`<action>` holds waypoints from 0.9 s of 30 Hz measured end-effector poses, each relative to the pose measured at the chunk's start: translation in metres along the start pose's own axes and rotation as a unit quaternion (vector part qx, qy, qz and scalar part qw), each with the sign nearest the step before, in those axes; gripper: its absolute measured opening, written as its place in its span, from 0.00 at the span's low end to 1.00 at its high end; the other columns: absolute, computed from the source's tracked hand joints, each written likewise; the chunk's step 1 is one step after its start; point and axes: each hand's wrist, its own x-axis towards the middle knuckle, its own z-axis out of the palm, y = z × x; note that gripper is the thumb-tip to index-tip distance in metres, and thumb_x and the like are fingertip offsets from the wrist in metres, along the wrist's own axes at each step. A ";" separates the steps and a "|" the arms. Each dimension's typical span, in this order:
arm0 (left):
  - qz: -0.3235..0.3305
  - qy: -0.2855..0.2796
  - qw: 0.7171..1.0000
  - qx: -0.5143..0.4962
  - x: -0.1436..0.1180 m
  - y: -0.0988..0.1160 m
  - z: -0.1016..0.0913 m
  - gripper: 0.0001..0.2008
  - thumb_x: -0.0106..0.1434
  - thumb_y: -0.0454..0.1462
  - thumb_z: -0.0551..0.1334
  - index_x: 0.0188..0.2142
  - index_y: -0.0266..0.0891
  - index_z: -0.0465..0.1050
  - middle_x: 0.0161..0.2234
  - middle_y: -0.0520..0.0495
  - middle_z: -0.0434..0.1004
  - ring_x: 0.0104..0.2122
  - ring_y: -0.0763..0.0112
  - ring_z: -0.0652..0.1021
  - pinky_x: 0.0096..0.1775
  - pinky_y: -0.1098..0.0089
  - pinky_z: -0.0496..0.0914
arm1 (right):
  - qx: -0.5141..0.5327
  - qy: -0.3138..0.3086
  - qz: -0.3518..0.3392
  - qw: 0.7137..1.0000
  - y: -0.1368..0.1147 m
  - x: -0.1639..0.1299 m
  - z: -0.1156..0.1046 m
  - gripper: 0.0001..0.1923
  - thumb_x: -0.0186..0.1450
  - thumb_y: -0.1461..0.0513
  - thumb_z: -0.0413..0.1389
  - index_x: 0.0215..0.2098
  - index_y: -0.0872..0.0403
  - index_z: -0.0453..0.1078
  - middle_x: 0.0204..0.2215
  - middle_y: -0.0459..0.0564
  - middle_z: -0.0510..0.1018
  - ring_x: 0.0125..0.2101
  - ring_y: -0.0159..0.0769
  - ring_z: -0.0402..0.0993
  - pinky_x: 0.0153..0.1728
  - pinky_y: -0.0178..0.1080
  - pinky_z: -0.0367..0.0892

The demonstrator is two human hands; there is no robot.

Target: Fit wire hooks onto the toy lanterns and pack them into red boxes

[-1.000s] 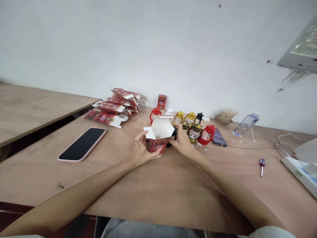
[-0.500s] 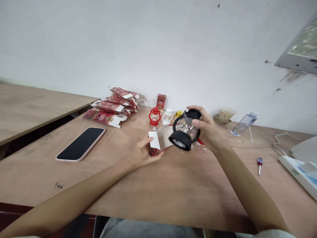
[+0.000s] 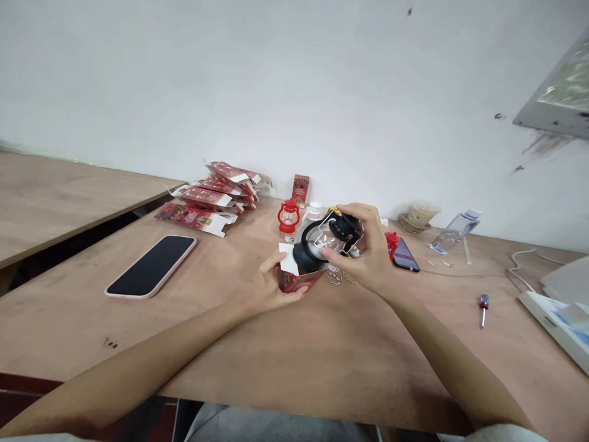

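A small black lantern point(image 3: 334, 236) with a clear globe and a wire handle is gripped in my right hand point(image 3: 368, 248), tilted, its base pointing down and left. My left hand point(image 3: 268, 282) holds a red printed box point(image 3: 300, 281) with a white flap point(image 3: 288, 259) turned up. The lantern's base lies at the box's open end; how far inside it is I cannot tell. Behind the box stand a red lantern point(image 3: 289, 216) and a white lantern point(image 3: 314, 210), the white one partly hidden. Bent wire handles point(image 3: 335, 277) lie below my right hand.
Flattened red boxes point(image 3: 207, 199) are piled at back left, near a pink-cased phone point(image 3: 151, 267). An upright red box point(image 3: 300, 190) stands by the wall. To the right are a second phone point(image 3: 405, 255), a lidded cup point(image 3: 419, 215), a bottle point(image 3: 455, 231) and a screwdriver point(image 3: 483, 307).
My right hand has brought the black lantern left and down to the box's mouth. The second phone at right has come into view. My left hand has stayed nearly still with the box.
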 end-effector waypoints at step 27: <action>0.081 0.056 0.995 0.019 0.015 0.008 -0.010 0.42 0.50 0.42 0.68 0.58 0.49 0.45 0.50 0.42 0.58 0.42 0.62 0.74 0.37 0.59 0.75 | -0.077 -0.043 -0.161 0.983 0.011 -0.012 0.019 0.31 0.62 0.59 0.56 0.60 0.44 0.51 0.53 0.53 0.64 0.54 0.44 0.62 0.55 0.50 0.62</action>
